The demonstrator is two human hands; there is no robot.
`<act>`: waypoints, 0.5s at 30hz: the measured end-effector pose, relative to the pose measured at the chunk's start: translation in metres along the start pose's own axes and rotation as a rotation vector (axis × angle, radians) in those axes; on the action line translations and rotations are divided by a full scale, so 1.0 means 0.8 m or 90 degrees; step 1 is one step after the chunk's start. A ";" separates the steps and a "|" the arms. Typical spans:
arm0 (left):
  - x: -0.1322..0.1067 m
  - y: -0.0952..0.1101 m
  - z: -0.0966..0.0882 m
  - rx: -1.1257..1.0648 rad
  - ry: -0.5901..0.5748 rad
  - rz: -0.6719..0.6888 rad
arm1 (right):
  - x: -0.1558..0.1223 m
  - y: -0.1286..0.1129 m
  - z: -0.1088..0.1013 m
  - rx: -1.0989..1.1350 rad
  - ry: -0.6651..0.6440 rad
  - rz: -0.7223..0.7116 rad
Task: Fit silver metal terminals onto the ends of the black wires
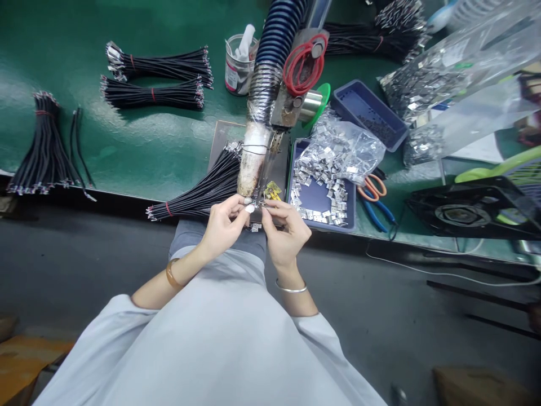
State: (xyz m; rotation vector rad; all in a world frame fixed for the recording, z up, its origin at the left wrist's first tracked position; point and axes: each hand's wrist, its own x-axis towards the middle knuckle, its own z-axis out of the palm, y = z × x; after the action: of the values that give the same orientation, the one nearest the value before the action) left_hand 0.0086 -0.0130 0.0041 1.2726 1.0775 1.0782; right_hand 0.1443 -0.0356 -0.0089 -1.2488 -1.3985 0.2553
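Hands (225, 226) pinched beside slim cables (218, 179), ribbed hose (279, 42).

On the green bench (160, 135), a clear cup (236, 70) is placed at the far middle, with white material (245, 44) held in it. At right, a blue tray (349, 98) is scattered with small black pieces. Nearer right, 2 tools, orange-handled and blue-handled (372, 217), are laid beside a black fan (460, 214). Below, a brown box (482, 389) is seen.
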 end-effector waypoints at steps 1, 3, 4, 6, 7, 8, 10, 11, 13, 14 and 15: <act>0.000 0.000 0.000 -0.003 0.000 0.002 | 0.000 0.000 0.000 0.001 0.006 0.005; -0.002 0.000 0.001 -0.012 -0.001 0.000 | -0.002 0.000 0.001 0.016 0.012 0.039; -0.002 0.000 0.001 -0.018 -0.003 -0.004 | -0.002 0.001 0.000 0.032 0.011 0.069; -0.003 -0.001 0.002 -0.026 -0.009 -0.016 | -0.004 0.003 0.000 0.073 0.001 0.143; -0.004 -0.001 0.002 -0.028 -0.011 -0.021 | -0.004 0.004 0.000 0.093 -0.006 0.178; -0.004 -0.002 0.002 -0.029 -0.012 -0.024 | -0.004 0.005 0.000 0.109 -0.010 0.204; -0.004 -0.002 0.003 -0.031 -0.012 -0.023 | -0.004 0.005 0.000 0.126 -0.012 0.226; -0.004 -0.001 0.003 -0.032 -0.010 -0.023 | -0.004 0.004 0.000 0.126 -0.007 0.224; -0.004 0.000 0.004 -0.035 -0.003 -0.025 | -0.003 0.002 0.001 0.117 0.005 0.209; -0.005 0.000 0.004 -0.039 0.002 -0.026 | -0.003 0.001 0.002 0.112 0.009 0.205; -0.005 0.000 0.003 -0.044 0.006 -0.025 | -0.003 0.000 0.002 0.113 0.010 0.208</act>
State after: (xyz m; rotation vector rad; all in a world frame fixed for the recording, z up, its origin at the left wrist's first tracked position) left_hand 0.0106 -0.0175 0.0043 1.1872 1.0592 1.0835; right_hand 0.1427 -0.0367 -0.0109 -1.3230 -1.1269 0.5803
